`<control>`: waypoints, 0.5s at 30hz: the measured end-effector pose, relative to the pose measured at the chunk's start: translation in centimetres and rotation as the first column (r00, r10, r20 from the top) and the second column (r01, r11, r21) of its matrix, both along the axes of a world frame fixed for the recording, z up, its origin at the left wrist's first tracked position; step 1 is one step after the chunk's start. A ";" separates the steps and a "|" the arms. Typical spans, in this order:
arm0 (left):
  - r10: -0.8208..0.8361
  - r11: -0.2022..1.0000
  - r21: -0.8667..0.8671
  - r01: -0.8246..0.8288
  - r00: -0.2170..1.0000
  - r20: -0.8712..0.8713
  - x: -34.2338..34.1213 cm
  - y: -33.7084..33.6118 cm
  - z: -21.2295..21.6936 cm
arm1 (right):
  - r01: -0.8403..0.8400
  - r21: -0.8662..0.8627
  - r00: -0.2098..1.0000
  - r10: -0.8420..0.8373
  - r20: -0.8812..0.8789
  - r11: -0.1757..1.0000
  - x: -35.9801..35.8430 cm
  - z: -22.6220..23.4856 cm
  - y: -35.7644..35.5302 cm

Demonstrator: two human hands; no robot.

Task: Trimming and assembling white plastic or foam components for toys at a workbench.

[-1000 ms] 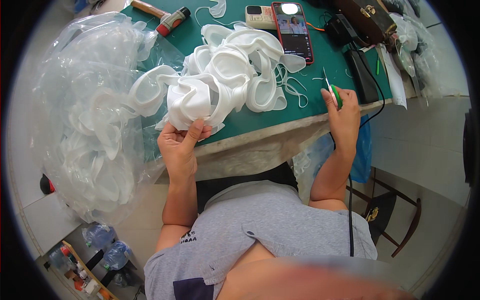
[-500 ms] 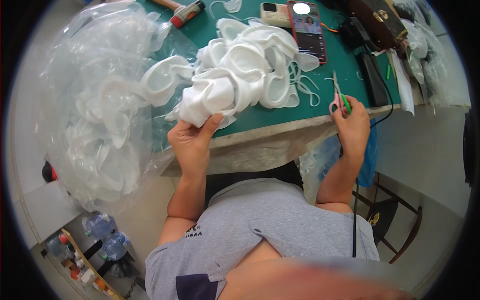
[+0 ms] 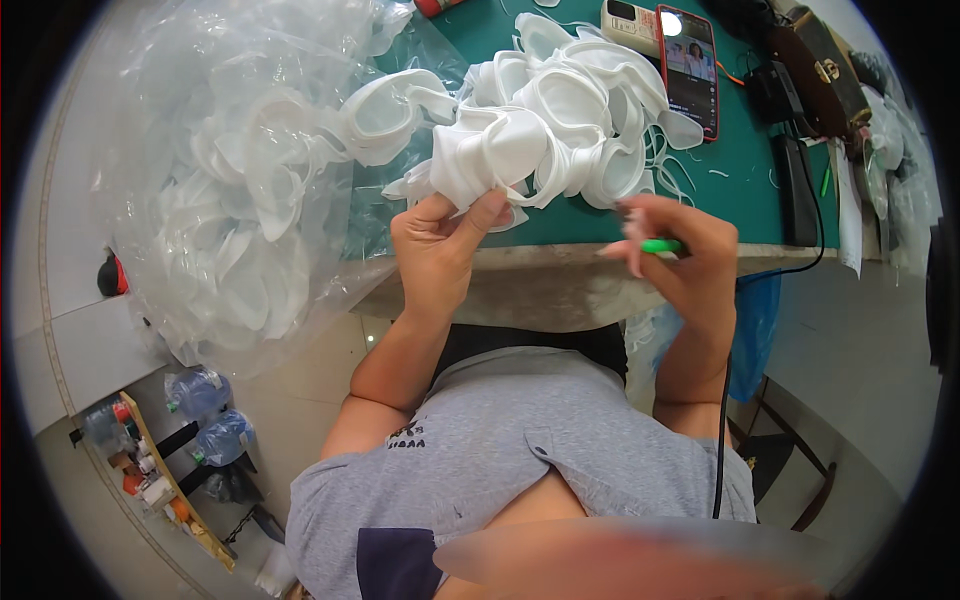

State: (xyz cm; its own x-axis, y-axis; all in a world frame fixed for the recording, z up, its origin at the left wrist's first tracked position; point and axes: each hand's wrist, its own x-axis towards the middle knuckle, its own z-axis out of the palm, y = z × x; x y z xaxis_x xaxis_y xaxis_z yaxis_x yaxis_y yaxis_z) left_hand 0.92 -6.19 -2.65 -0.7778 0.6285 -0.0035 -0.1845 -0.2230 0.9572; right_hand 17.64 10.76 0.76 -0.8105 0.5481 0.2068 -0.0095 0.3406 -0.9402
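Note:
A heap of white moulded cup-shaped pieces (image 3: 565, 100) lies on the green table mat (image 3: 730, 195). My left hand (image 3: 438, 245) is closed at the heap's near edge, thumb and fingers pinching a white cup piece (image 3: 462, 165). My right hand (image 3: 695, 245) is curled round small scissors (image 3: 661, 245) with pink and green on the handles, just right of the heap's near edge. Motion smears the fingertips and the scissors, so the blades cannot be made out. Thin white straps (image 3: 675, 170) trail from the heap's right side.
A big clear plastic bag (image 3: 150, 200) of similar white pieces is at left. A phone (image 3: 690, 75) with a lit screen leans at the back, beside a beige box-shaped device (image 3: 630, 25). At right are a black case (image 3: 793, 190), a cable and a brown bag (image 3: 825, 70).
The scissors in my right hand have swung left and nearer to me, from pointing away over the mat. My left hand still grips the white piece. The whole view has shifted.

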 end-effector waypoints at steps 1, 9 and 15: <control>-0.004 1.000 -0.005 0.003 1.000 -0.001 0.1 0.1 0.1 | -0.090 0.181 0.996 0.087 0.025 0.979 -0.8 0.0 0.1; -0.078 0.987 0.151 0.049 0.977 0.196 -0.3 0.3 -0.7 | -0.258 0.190 0.947 0.210 0.241 0.947 -1.7 -0.2 0.6; -0.038 0.973 0.232 -0.001 0.986 0.161 0.2 1.2 -1.1 | -0.245 0.062 0.945 0.224 0.237 0.967 -2.0 -1.1 -0.1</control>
